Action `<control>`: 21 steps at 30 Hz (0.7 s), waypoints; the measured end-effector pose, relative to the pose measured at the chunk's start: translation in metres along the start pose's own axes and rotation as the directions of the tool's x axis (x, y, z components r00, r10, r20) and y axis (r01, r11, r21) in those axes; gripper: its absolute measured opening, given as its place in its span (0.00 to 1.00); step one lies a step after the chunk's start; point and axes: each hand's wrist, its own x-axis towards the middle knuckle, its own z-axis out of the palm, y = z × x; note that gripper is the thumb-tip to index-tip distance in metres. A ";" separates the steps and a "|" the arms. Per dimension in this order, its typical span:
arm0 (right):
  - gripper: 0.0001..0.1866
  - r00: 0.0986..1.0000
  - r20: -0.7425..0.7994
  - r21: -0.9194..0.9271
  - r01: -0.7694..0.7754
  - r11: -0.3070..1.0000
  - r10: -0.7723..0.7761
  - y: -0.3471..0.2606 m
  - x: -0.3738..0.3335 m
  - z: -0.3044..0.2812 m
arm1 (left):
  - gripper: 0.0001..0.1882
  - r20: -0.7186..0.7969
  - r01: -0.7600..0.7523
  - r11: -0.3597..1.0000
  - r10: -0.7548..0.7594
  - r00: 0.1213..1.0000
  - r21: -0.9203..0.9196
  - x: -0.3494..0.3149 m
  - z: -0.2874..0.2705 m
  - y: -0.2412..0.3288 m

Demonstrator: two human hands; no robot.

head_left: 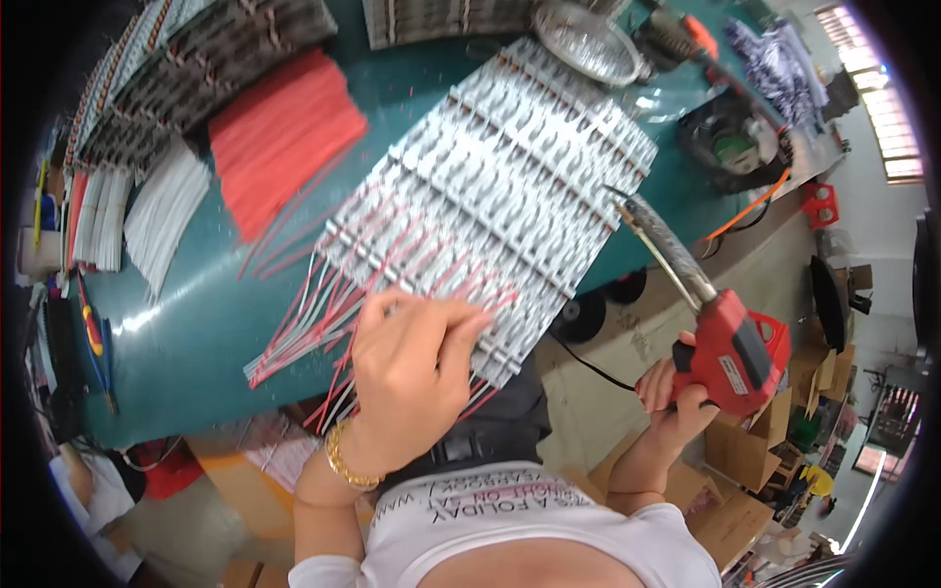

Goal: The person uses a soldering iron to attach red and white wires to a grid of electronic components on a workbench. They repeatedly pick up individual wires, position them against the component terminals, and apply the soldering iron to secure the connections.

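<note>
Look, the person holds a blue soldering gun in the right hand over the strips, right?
Not quite: the soldering gun is red, not blue. The head view shows the right hand holding it beside the strips on the green table.

Hands: two, the left hand (pixel 417 367) and the right hand (pixel 676 397)
Soldering guns: one red soldering gun (pixel 720 343)
Strip panels: one large panel of white strips (pixel 500 186)
Red wire piles: one red wire pile (pixel 279 132)
White wire piles: one white wire pile (pixel 167 211)
Round metal dishes: one metal dish (pixel 588 41)
Bracelets: one gold bracelet (pixel 345 465)
</note>
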 end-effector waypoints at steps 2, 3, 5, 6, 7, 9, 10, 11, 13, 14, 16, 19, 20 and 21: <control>0.39 0.997 -0.031 0.003 -0.077 0.997 0.077 -0.006 -0.021 0.000 | 0.06 0.015 -0.021 0.998 0.020 1.000 0.056 0.002 0.003 0.001; 0.39 0.994 -0.048 0.019 -0.096 0.995 0.096 -0.008 -0.030 0.000 | 0.06 0.048 0.033 0.998 -0.035 0.998 0.055 0.000 0.004 0.005; 0.40 0.991 -0.046 0.043 -0.126 0.991 0.128 -0.009 -0.038 0.000 | 0.07 0.078 0.117 0.991 -0.122 0.989 0.057 0.000 0.008 0.008; 0.40 0.985 -0.043 0.061 -0.167 0.984 0.169 -0.009 -0.045 0.000 | 0.07 0.074 0.106 0.989 -0.114 0.991 0.099 -0.003 0.011 0.007; 0.41 0.980 -0.046 0.068 -0.188 0.980 0.191 -0.010 -0.050 -0.002 | 0.07 0.062 0.081 0.989 -0.089 0.994 0.125 -0.003 0.018 0.006; 0.41 0.973 -0.058 0.069 -0.219 0.973 0.223 -0.013 -0.062 -0.004 | 0.07 0.074 0.046 0.985 -0.059 0.995 0.165 -0.008 0.028 0.006; 0.42 0.971 -0.068 0.065 -0.226 0.972 0.231 -0.012 -0.070 -0.003 | 0.07 0.068 0.035 0.982 -0.049 0.997 0.188 -0.009 0.032 0.006; 0.42 0.968 -0.078 0.060 -0.234 0.970 0.238 -0.011 -0.074 -0.003 | 0.08 0.062 0.024 0.977 -0.037 0.997 0.211 -0.010 0.035 0.007; 0.43 0.965 -0.023 0.028 -0.261 0.965 0.262 -0.010 -0.078 -0.006 | 0.08 0.062 0.007 0.972 -0.022 0.998 0.237 -0.011 0.040 0.007; 0.43 0.963 0.023 0.020 -0.268 0.963 0.268 -0.009 -0.078 -0.007 | 0.08 0.058 0.011 0.968 -0.026 0.998 0.249 -0.012 0.037 0.005; 0.43 0.955 0.103 -0.002 -0.278 0.961 0.277 -0.006 -0.078 -0.012 | 0.09 0.056 0.002 0.967 -0.017 0.998 0.257 -0.013 0.037 0.003; 0.41 0.942 0.096 -0.014 -0.321 0.947 0.321 -0.006 -0.077 -0.011 | 0.10 0.072 -0.020 0.968 0.002 0.997 0.249 -0.014 0.040 0.001; 0.40 0.941 0.081 -0.009 -0.329 0.944 0.328 -0.004 -0.076 -0.010 | 0.10 0.085 -0.018 0.968 -0.003 0.996 0.249 -0.013 0.040 0.001; 0.39 0.942 0.091 -0.009 -0.324 0.946 0.323 -0.004 -0.073 -0.009 | 0.10 0.087 -0.012 0.965 -0.012 0.996 0.262 -0.013 0.037 0.002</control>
